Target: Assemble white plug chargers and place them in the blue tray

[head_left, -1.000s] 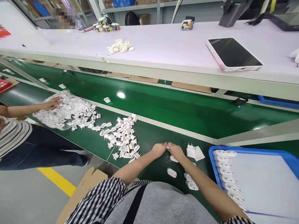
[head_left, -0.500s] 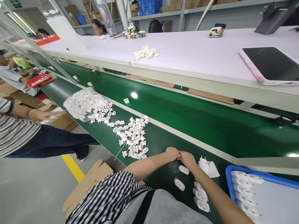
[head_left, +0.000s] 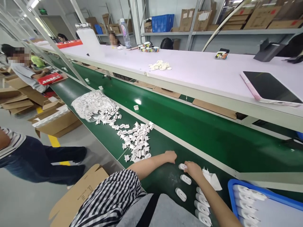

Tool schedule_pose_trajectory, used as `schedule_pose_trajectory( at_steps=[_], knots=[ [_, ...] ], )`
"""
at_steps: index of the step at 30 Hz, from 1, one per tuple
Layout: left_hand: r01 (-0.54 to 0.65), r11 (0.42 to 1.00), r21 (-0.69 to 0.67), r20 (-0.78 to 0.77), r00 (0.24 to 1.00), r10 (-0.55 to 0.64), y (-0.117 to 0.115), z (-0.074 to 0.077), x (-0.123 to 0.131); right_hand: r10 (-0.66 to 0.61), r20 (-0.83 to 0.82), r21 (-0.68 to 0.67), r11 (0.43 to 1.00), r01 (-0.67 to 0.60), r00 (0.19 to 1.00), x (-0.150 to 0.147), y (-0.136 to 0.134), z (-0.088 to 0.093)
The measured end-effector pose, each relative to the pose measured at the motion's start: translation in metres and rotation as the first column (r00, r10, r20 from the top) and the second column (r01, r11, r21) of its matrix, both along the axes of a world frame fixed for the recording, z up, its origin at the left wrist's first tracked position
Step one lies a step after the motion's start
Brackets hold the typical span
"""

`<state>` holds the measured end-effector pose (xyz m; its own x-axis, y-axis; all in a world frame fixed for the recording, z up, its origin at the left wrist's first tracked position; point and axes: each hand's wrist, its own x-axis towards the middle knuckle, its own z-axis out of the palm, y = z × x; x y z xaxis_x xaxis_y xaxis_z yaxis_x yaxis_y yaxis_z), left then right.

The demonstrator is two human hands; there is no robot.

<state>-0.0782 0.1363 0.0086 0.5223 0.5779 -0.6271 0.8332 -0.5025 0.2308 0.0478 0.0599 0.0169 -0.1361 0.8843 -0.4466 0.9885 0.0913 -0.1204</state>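
Observation:
My right hand [head_left: 194, 171] pinches the end of a white oval charger piece [head_left: 182, 166] at the green work surface. Two similar oval charger pieces, a near one [head_left: 181, 194] and a middle one [head_left: 186, 179], lie in a line below it. My left hand [head_left: 170, 156] is apart from the right, its fingers curled closed; what they hold, if anything, is hidden. Left of that hand spreads a loose pile of white two-pin plug parts [head_left: 137, 140]. Beside my right wrist is a white two-pin plug [head_left: 206, 172] with a white flap-like piece [head_left: 216, 181].
A row of white charger pieces [head_left: 202, 208] lies below my right forearm. The blue-rimmed tray [head_left: 233, 195] at right holds more. A plastic bag of plug parts [head_left: 87, 105] lies farther left. Above the green belt [head_left: 165, 116] runs a shelf with a phone [head_left: 272, 86]. A person in striped clothing stands left.
My hands have moved apart. The right one now has a charger piece at the surface, in line with the other two. My view has tilted upward, and the striped-clothed person has shifted left.

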Motion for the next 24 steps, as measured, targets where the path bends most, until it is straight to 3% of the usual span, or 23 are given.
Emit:
schedule_pose_trajectory(
  at_steps=[2,4,7,11,14,16,19,21,24],
  knots=[
    [-0.171,0.964,0.202,0.026,0.985,0.17,0.027,0.005,-0.021,-0.044,0.056,0.039,0.998,0.041,0.997,0.012,-0.009,0.002],
    [-0.345,0.861,0.374,0.049,0.934,0.354,0.058,0.01,-0.046,-0.094,0.094,0.052,0.995,0.089,0.991,0.025,-0.018,0.002],
    [-0.48,0.748,0.459,0.064,0.857,0.511,0.096,0.009,-0.077,-0.169,0.121,0.0,0.985,0.17,0.978,0.041,-0.026,0.003],
    [-0.513,0.769,0.381,0.077,0.847,0.526,0.116,-0.001,-0.092,-0.323,0.019,0.018,0.946,0.323,0.946,0.055,-0.025,0.007],
    [-0.493,0.798,0.348,0.084,0.864,0.497,0.114,-0.005,-0.081,-0.416,-0.276,0.083,0.888,0.453,0.866,0.057,-0.018,0.009],
    [-0.432,0.844,0.318,0.128,0.901,0.414,0.104,-0.005,-0.063,-0.49,-0.521,0.019,0.812,0.583,0.699,0.05,-0.011,0.009],
    [-0.185,0.93,0.318,0.317,0.945,0.08,0.068,-0.005,-0.032,-0.629,-0.73,-0.295,0.644,0.706,0.268,0.029,0.001,0.006],
    [0.033,0.925,0.378,0.417,0.886,-0.202,0.036,-0.006,-0.014,-0.685,-0.728,-0.53,0.557,0.639,-0.007,0.014,0.009,0.003],
    [0.263,0.841,0.473,0.483,0.721,-0.497,0.003,-0.008,0.004,-0.705,-0.653,-0.737,0.507,0.446,-0.277,0.002,0.015,-0.002]
  ],
)
